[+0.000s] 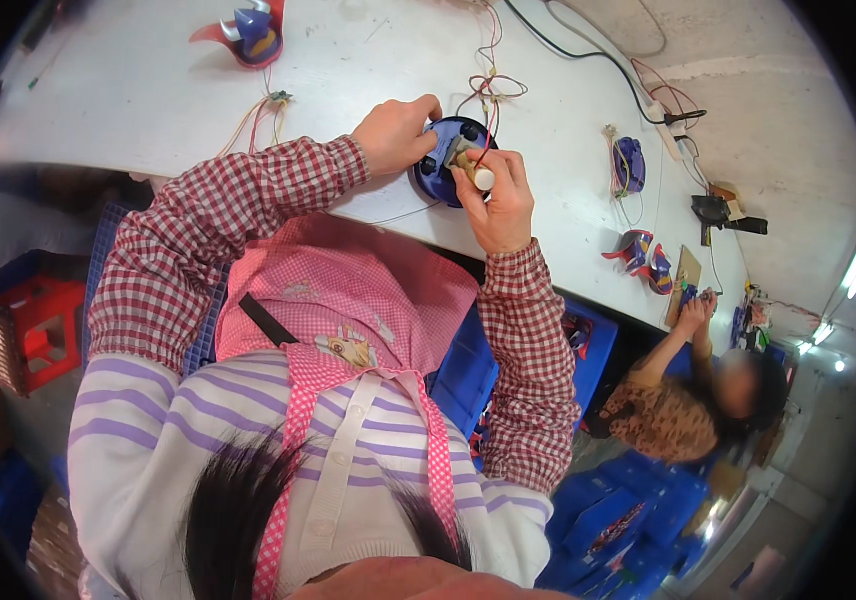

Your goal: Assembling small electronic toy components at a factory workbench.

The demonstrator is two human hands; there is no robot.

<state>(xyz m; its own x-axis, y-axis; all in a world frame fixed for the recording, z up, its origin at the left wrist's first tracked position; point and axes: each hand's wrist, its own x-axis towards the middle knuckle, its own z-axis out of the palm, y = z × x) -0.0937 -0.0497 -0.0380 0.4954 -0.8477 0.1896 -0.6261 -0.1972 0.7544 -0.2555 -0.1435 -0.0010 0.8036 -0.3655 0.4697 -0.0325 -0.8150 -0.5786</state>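
Observation:
On the white table in front of me lies a round dark-blue plastic shell [430, 186], its hollow side up with black round parts inside. My left hand [398, 135] grips its left rim, fingers curled over the edge. My right hand [500, 205] is closed in a pinch on a small yellowish piece with a white round end [484, 179], held over the shell's right half. A red wire passes close by these fingers. Thin red and dark wires [493, 88] run from the shell to the table's far side. What lies under my right fingers is hidden.
A blue, red and silver plastic figure part [253, 35] with loose wires lies at the far left. To the right are a blue shell [629, 165], red-and-blue parts [638, 255] and a power strip [670, 135]. Another person [683, 400] works at the table's right end. A red stool [33, 335] stands left.

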